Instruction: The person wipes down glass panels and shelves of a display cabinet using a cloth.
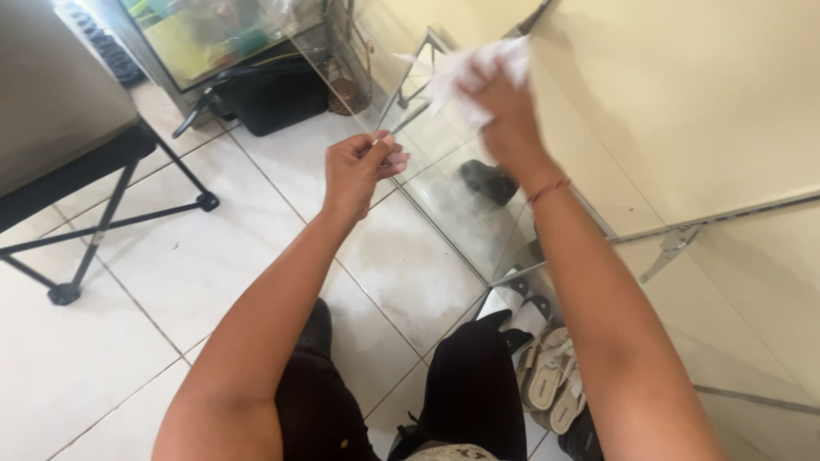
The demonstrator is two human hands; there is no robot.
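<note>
A clear glass shelf (444, 196) juts from the cream wall, held on metal brackets. My left hand (359, 169) pinches its near edge with closed fingers. Above the glass, my right hand (504, 107) grips a crumpled white cloth (483, 64) and presses it on the pane near the far end. A thin red band circles my right wrist. My dark trousered legs show at the bottom of the head view.
Several sandals (547, 376) and a dark shoe (489, 181) lie on the white tiled floor under the glass. A black-framed seat (85, 162) stands at left. A black bag (273, 94) and a glass tank (213, 34) sit at the back.
</note>
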